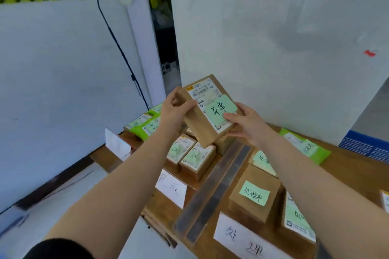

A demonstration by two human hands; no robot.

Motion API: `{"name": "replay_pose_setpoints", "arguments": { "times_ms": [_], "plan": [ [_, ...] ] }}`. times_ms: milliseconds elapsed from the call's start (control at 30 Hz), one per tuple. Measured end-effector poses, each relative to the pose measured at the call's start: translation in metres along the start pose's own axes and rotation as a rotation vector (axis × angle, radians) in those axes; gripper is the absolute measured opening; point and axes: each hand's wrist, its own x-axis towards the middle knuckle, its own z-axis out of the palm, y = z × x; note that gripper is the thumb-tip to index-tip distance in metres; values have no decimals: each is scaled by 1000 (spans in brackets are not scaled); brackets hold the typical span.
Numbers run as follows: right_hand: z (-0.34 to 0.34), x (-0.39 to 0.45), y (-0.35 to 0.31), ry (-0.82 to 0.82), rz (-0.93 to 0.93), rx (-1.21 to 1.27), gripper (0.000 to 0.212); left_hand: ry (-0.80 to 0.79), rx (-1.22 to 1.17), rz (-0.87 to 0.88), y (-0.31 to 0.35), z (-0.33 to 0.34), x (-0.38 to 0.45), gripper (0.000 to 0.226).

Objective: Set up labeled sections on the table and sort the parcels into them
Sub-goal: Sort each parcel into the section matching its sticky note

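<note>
Above the far middle of the wooden counter (347,166) I hold a brown cardboard parcel (207,115) with a white shipping label and a pale green sticky note written in black, raised off the surface and tilted toward me. Its long axis runs from upper left, away from me, down to lower right, nearer me.

My left hand (175,109) grips the upper left corner, thumb on the top face, fingers curled behind. My right hand (245,123) holds the lower right edge, thumb pressed on the green note, fingers wrapped underneath. Both hands closed on the parcel; neither is free.

Sections below: a long dark divider strip (216,191) lies lengthwise across the counter. Left of it stands a white folded paper sign (171,192), with two small brown boxes with green notes (190,154) behind it. Right of it, a second white paper sign (250,242) sits at the near edge, a brown box with a yellow-green note (253,194) just behind. At the far left, bright green soft mailers (145,126) lie behind another white sign (116,145).

Judgement: the note's characters look like those on the far-left mailers, so the parcel probably goes left and away. The left hand is on that side and nearer. Writing is blurred; match uncertain.
</note>
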Motion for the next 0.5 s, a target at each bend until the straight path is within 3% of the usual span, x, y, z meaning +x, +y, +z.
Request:
{"name": "replay_pose_setpoints", "arguments": {
  "times_ms": [133,267,367,500],
  "plan": [
    [85,5,2,-19,-46,22,53,71,51,41,12,-63,-10,44],
    [171,8,3,-59,-84,-9,52,70,132,49,25,-135,-23,38],
    [233,10,11,-37,-74,25,59,-15,179,13,35,-193,-35,46],
    [308,14,32,-28,-71,63,47,-26,278,-24,43,-263,-42,62]
  ]
}}
